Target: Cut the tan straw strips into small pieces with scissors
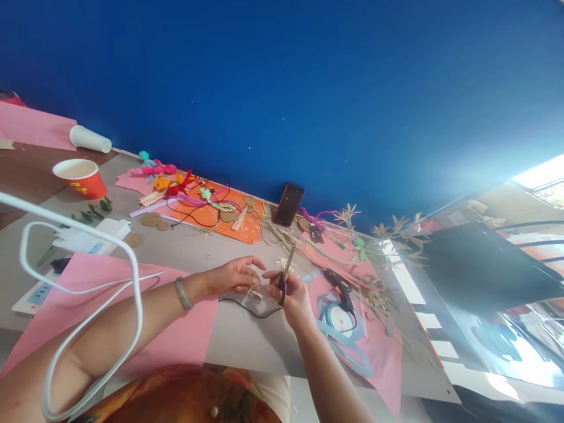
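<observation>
Centre frame: fingers of the left hand appear to pinch a straw-coloured strip, those of the right hand grip black-handled scissors, blades best angled clear of the pinch.

Black scissor handles, orange sheet, blue wall, red cup with yellow lettering

This seems to be a craft workshop; on the grey table there are pink paper, scissors, a glue gun, blue ribbon and dried stems.
</observation>
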`<act>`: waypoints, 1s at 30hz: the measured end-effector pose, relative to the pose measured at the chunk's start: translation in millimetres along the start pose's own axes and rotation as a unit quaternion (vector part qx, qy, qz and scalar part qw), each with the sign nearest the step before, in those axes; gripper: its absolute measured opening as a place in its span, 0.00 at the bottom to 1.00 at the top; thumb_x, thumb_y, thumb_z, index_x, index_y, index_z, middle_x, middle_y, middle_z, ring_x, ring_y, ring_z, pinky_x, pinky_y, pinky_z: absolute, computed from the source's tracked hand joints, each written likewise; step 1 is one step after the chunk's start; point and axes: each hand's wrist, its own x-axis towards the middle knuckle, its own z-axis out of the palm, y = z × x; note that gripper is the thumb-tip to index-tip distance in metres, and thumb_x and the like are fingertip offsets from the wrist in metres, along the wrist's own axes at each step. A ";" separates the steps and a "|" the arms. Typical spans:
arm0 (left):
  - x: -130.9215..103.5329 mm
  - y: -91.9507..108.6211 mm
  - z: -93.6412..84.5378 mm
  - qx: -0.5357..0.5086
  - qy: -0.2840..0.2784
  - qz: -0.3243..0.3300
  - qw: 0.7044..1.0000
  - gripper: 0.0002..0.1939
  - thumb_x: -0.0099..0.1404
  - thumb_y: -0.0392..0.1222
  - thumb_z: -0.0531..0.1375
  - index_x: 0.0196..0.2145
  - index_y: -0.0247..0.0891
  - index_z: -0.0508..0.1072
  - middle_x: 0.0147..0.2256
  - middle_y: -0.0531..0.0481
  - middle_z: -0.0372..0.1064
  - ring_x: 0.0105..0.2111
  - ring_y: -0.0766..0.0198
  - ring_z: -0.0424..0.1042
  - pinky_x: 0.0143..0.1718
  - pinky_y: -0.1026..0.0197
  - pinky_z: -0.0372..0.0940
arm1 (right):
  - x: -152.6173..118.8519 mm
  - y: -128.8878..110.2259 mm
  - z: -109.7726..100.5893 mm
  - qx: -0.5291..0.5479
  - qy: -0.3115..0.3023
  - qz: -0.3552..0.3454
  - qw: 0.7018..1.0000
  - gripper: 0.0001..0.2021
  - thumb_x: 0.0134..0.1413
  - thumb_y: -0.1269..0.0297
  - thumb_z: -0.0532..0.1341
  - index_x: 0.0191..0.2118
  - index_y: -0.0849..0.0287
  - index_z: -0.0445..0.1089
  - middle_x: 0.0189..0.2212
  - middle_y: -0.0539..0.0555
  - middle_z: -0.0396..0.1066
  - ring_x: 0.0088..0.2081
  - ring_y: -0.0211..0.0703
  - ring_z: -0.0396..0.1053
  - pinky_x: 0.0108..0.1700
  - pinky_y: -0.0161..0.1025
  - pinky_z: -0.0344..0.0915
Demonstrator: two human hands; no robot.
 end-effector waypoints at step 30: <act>7.9 -8.6 -7.9 0.037 0.108 0.063 0.991 0.13 0.52 0.45 0.67 0.28 0.33 0.70 0.20 0.58 0.58 0.17 0.76 0.52 0.19 0.68 0.46 | -1.4 -8.6 -6.3 -0.278 0.011 -0.036 0.960 0.09 0.45 0.58 0.62 0.28 0.57 0.63 0.26 0.51 0.69 0.31 0.41 0.63 0.38 0.40 0.60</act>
